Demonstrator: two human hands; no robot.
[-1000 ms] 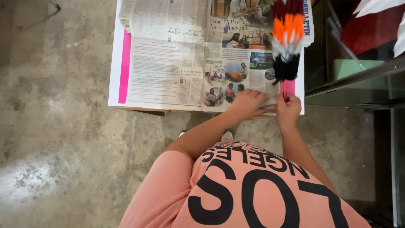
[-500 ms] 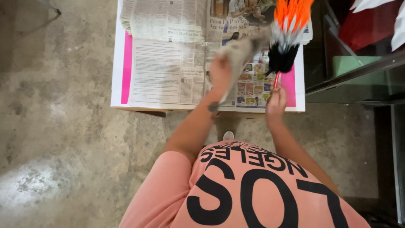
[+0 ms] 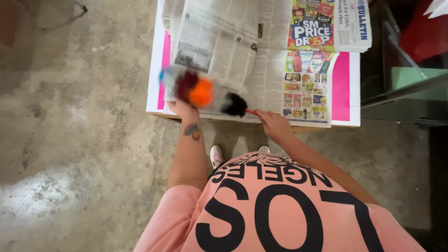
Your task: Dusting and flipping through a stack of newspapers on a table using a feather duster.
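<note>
A feather duster (image 3: 205, 93) with blue, dark red, orange and black feathers lies blurred across the front left of a low table (image 3: 346, 81). My right hand (image 3: 275, 125) grips its thin red handle at the table's front edge. My left hand (image 3: 183, 110) is at the front edge under the feather end, mostly hidden by the feathers, so its grip is unclear. Spread newspaper sheets (image 3: 233, 46) cover the table over a pink and white board.
A dark metal shelf with a green box (image 3: 413, 77) stands close on the right of the table. Bare concrete floor (image 3: 70, 140) stretches to the left. My white shoes (image 3: 215, 156) are just below the table's front edge.
The duster swung from upright at the table's right side down to a slanted position across the front left. My left hand moved left along the front edge; my right hand shifted left with the handle.
</note>
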